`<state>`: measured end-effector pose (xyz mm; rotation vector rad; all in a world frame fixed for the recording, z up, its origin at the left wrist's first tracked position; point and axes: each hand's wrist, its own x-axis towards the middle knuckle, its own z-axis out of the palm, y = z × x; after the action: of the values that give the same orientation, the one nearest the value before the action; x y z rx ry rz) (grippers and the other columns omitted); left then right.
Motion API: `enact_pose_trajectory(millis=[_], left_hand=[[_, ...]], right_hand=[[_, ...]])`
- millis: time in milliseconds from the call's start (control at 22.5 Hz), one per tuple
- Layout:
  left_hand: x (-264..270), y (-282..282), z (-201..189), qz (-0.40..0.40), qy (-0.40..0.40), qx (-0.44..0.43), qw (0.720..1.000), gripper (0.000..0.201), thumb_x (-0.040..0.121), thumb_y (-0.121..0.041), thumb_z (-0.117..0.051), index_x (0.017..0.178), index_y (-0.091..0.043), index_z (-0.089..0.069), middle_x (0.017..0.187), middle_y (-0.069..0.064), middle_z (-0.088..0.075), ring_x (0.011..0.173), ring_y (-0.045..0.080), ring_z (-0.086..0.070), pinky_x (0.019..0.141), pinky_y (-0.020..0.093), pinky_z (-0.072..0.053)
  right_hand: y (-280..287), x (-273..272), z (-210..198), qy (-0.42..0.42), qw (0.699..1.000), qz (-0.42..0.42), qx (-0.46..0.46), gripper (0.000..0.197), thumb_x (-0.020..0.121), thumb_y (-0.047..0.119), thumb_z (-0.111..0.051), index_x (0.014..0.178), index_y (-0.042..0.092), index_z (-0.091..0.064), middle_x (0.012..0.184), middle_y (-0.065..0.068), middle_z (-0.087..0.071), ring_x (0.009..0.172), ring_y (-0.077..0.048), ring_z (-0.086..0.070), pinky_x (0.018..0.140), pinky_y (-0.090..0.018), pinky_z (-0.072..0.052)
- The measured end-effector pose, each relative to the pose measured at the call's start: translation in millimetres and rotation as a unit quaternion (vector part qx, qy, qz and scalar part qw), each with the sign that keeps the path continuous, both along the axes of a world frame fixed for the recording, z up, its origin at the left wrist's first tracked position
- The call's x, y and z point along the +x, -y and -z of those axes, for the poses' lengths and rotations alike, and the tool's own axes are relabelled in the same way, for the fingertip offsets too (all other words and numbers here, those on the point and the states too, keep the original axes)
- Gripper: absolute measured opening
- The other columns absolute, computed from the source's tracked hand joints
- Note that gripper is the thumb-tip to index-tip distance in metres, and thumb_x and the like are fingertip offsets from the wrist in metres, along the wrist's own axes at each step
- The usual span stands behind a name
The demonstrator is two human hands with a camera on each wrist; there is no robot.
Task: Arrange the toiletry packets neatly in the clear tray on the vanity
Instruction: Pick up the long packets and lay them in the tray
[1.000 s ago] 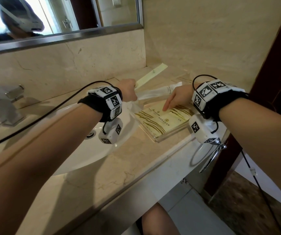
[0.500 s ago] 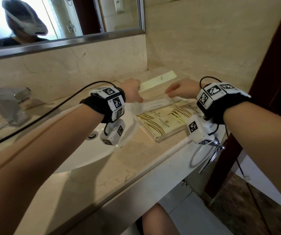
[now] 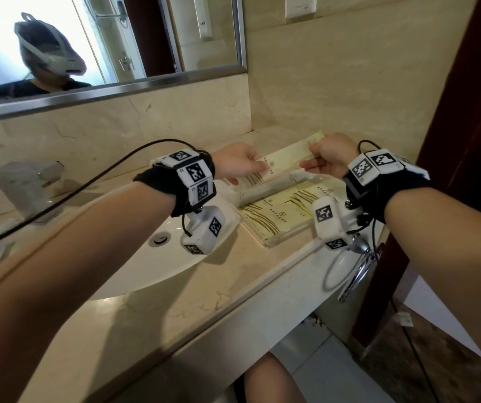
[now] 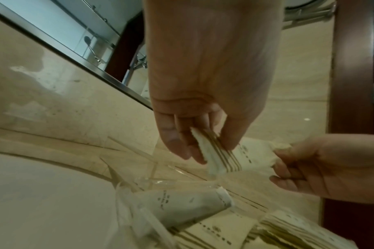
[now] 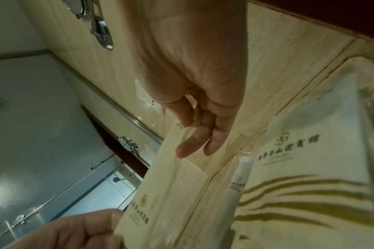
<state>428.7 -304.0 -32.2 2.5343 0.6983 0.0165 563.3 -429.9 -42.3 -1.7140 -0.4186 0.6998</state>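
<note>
Both hands pinch one long cream packet [image 3: 287,157] by its ends, left hand [image 3: 238,162] at nine o'clock, right hand [image 3: 332,159] at three; held level, probably to lay it squarely into the clear tray [image 3: 284,241].

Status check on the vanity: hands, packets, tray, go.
Left hand and right hand pinch one long packet over the tray. Other packets inside. Nothing blocking.

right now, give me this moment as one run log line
left hand: pinches long packet end | right hand: pinches other end | packet: held over clear tray | tray: flat packets, white tube inside
</note>
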Motion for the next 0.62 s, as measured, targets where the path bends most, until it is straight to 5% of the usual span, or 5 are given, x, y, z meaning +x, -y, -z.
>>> enact_pose_trajectory(millis=[134,356,534,623], left_hand=[[-6,-10,-1,-0.03,0.022,-0.086,0.996,0.024,0.091,-0.003,-0.055,0.114,0.0,-0.062,0.101,0.011,-0.064,0.068,0.012,-0.06,0.049,0.015,-0.053],[-10,-17,1,-0.048,0.051,-0.097,0.993,0.027,0.087,0.004,-0.059,0.113,0.001,-0.063,0.076,0.003,-0.063,0.06,0.011,-0.06,0.05,0.016,-0.053],[-10,-15,2,-0.001,-0.048,0.081,0.996,0.022,0.088,-0.012,-0.059,0.109,-0.008,-0.065,0.094,0.006,-0.068,0.071,0.018,-0.06,0.055,0.021,-0.047],[-10,-8,6,0.054,-0.141,0.25,0.957,0.012,0.089,-0.024,-0.057,0.096,-0.018,-0.065,0.094,0.003,-0.062,0.078,0.02,-0.052,0.063,0.024,-0.04]], right_hand=[[3,4,0,0.007,1.0,0.005,0.001,0.039,0.099,0.0,-0.031,0.137,0.002,-0.037,0.098,-0.012,-0.061,0.033,-0.004,-0.061,0.066,-0.026,-0.054],[1,5,-3,0.037,0.999,0.015,-0.013,0.034,0.096,0.0,-0.037,0.129,0.0,-0.046,0.079,-0.007,-0.061,0.044,-0.007,-0.064,0.069,-0.027,-0.053],[3,15,-13,0.056,0.995,0.065,-0.05,0.031,0.093,0.004,-0.04,0.12,-0.004,-0.052,0.064,-0.008,-0.062,0.061,-0.015,-0.061,0.082,-0.037,-0.057],[7,21,-22,0.062,0.993,0.096,-0.04,0.022,0.091,0.008,-0.038,0.104,0.0,-0.055,0.049,-0.006,-0.063,0.059,-0.016,-0.06,0.085,-0.038,-0.057]])
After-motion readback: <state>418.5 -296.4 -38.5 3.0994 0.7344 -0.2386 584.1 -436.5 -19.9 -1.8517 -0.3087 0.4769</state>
